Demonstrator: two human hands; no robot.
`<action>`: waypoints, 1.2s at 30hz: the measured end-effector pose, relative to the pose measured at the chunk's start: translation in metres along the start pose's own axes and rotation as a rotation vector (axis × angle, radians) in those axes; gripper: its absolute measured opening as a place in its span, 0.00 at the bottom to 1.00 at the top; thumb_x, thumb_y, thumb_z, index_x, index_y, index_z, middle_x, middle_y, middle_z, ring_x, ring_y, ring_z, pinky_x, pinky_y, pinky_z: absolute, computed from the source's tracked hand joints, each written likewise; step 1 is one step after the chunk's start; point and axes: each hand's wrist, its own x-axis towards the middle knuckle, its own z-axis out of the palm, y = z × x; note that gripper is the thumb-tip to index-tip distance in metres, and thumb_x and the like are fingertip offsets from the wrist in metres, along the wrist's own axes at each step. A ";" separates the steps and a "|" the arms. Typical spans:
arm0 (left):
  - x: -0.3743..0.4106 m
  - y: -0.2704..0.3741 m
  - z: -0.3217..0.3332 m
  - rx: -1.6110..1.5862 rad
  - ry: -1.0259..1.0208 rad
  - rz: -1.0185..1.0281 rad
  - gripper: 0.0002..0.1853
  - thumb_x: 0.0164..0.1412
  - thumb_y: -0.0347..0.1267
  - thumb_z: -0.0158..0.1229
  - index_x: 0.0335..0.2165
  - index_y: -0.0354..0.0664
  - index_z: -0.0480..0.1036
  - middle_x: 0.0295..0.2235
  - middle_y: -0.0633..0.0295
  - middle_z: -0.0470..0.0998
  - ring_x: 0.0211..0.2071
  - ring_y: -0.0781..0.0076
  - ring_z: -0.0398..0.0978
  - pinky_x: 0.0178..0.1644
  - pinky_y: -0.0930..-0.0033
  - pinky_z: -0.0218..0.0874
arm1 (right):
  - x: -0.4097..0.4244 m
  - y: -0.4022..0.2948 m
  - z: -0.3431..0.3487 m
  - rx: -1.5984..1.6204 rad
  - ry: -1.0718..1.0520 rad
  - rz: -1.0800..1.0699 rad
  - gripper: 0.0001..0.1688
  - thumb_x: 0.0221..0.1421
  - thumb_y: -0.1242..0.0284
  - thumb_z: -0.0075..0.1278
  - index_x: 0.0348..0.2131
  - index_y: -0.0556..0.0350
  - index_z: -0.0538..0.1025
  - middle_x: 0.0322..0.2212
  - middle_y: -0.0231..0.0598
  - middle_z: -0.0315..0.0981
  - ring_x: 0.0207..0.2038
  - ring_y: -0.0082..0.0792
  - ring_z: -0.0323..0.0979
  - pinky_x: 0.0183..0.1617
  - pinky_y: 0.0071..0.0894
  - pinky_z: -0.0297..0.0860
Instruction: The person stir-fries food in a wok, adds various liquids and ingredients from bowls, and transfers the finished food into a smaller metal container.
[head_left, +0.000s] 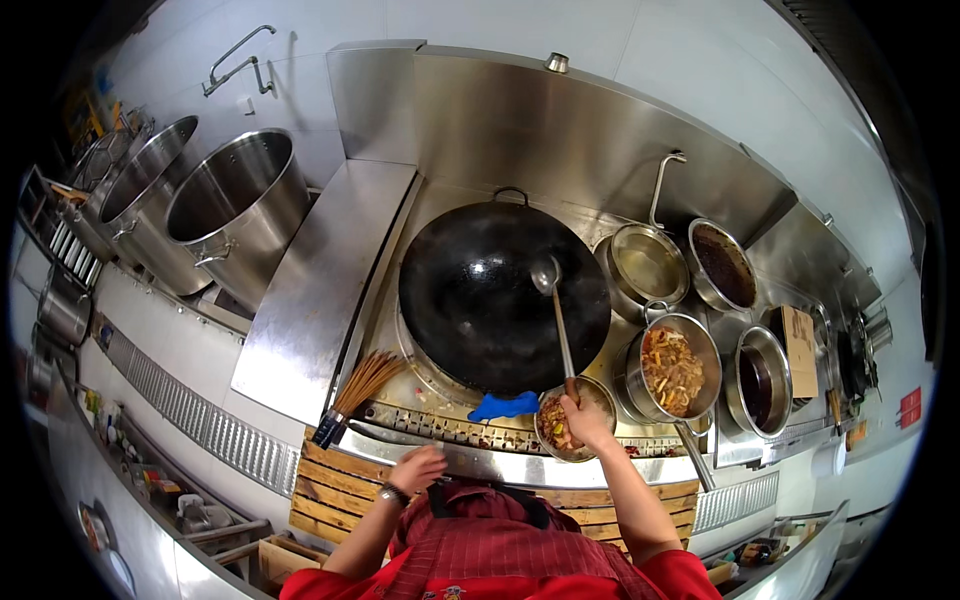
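Observation:
My right hand (587, 424) grips the wooden handle end of a long metal ladle (559, 322). The ladle's bowl rests against the inner right side of a large black wok (487, 292), which holds no food. Below that hand sits a metal bowl (611, 405) of chopped reddish food (553, 424), partly covered by my hand and wrist. In front of my apron (495, 540), my left hand (420, 469) hovers with loosely bent fingers, slightly blurred, holding nothing that I can see. A blue cloth (504, 406) lies at the wok's near rim.
Right of the wok stand a pot of cooked food (673, 371), a pan of cloudy liquid (649, 262) and two pots of dark sauce (721, 270). A bamboo wok brush (367, 386) leans at the left. Tall stockpots (240, 202) stand beyond the steel counter (322, 285).

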 end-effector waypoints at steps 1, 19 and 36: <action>0.002 -0.020 -0.044 0.018 0.082 0.050 0.24 0.52 0.37 0.51 0.44 0.34 0.60 0.38 0.50 0.70 0.38 0.58 0.71 0.41 0.62 0.64 | -0.001 0.004 0.003 0.058 -0.080 0.039 0.18 0.54 0.61 0.38 0.27 0.60 0.61 0.10 0.34 0.59 0.09 0.26 0.58 0.12 0.26 0.59; -0.046 -0.076 -0.111 0.183 0.507 0.026 0.14 0.52 0.28 0.46 0.38 0.30 0.63 0.26 0.53 0.72 0.25 0.60 0.73 0.29 0.65 0.67 | -0.117 -0.015 -0.031 0.317 -0.784 0.149 0.14 0.56 0.63 0.36 0.31 0.57 0.62 0.10 0.30 0.57 0.08 0.18 0.55 0.07 0.16 0.52; -0.064 -0.160 -0.194 0.316 0.686 -0.337 0.13 0.51 0.30 0.46 0.33 0.30 0.67 0.27 0.50 0.73 0.24 0.57 0.73 0.26 0.61 0.64 | -0.013 0.030 -0.013 0.683 -0.778 0.368 0.18 0.57 0.59 0.31 0.27 0.55 0.61 0.09 0.28 0.52 0.06 0.21 0.47 0.08 0.22 0.48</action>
